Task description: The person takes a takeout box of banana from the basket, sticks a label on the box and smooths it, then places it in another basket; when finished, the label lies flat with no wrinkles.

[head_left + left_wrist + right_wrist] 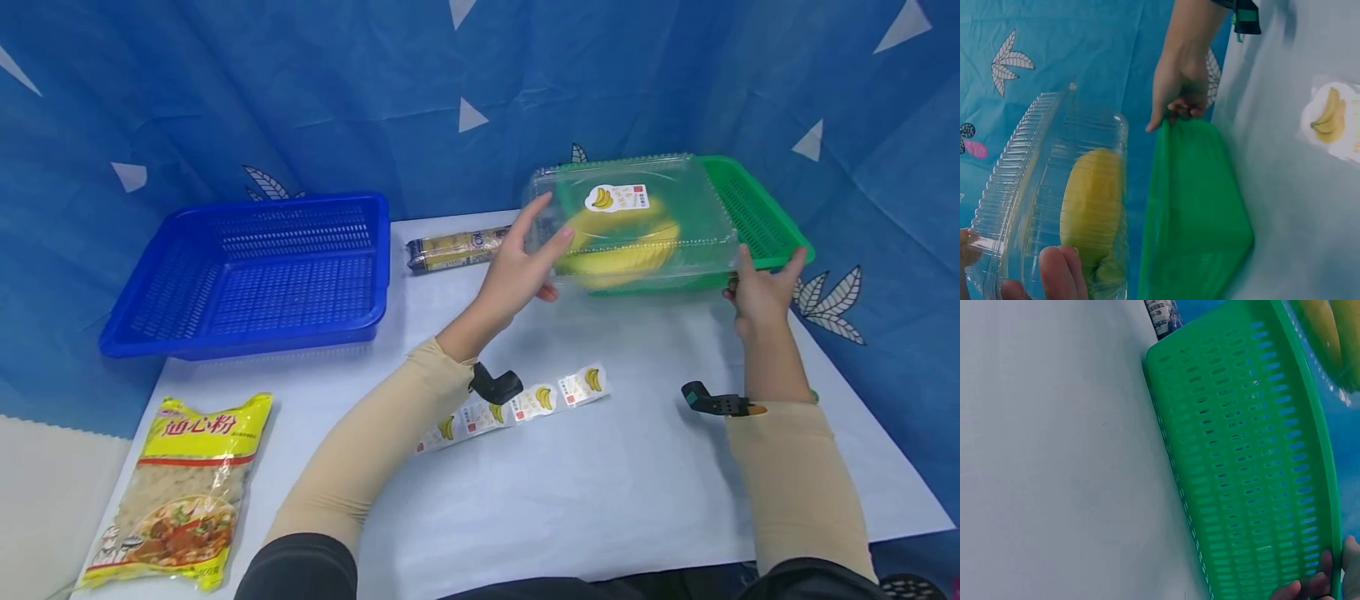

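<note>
My left hand (513, 271) grips the left end of a clear plastic clamshell box (701, 208), its thumb and fingers around the edge. Inside lie yellow bananas (626, 254), and a banana sticker (617, 198) is on the lid. The box is held above a green perforated basket (757, 208), overlapping most of it in the head view. At the basket's right front corner my right hand (767, 292) holds the rim. The right wrist view has those fingers (1316, 584) at the basket's edge, thumb on the other side. In the left wrist view the box (1041, 181) hangs apart from the basket.
A blue perforated basket (262, 283) stands at the back left. Between the baskets lies a long, narrow wrapped package (453, 250). A strip of banana stickers (536, 402) lies mid-table, partly behind my left forearm. At the front left is a yellow noodle bag (180, 500).
</note>
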Available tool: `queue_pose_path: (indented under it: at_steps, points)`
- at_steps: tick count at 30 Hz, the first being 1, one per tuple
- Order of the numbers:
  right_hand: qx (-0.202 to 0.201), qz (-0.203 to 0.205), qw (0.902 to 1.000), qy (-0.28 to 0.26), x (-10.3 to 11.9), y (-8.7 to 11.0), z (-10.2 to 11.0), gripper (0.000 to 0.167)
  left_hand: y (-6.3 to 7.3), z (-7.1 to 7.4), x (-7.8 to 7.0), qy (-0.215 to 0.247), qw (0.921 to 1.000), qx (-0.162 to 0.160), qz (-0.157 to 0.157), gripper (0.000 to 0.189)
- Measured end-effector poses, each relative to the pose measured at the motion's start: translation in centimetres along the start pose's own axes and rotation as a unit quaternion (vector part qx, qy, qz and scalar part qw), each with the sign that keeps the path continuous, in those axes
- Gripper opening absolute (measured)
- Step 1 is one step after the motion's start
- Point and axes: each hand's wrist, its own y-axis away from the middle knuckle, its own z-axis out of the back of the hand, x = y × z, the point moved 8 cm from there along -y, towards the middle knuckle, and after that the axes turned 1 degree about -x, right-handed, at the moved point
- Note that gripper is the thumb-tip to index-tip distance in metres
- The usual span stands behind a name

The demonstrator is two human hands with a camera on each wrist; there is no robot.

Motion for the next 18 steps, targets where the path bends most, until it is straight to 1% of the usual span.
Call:
queue_pose_path:
  at_steps: [5,10,14,18]
  points:
    - [0.004,0.001,0.9999,-0.014,0.0,0.0,0.0,0.098,-2.2,-1.3,-0.4,-0.023,0.9997,-0.002,0.008,0.063]
    - [0.005,-0.003,0.9999,-0.016,0.0,0.2,-0.1,0.099,-4.4,-2.3,-0.4,-0.045,0.9985,-0.018,0.026,0.063]
    - [0.005,-0.004,0.9998,-0.020,0.0,0.1,-0.1,0.097,-5.9,-3.2,-0.4,-0.063,0.9965,-0.031,0.045,0.063]
    - [0.002,-0.001,0.9998,-0.018,-0.1,0.0,-0.1,0.096,-7.1,-4.2,-0.1,-0.071,0.9949,-0.037,0.062,0.063]
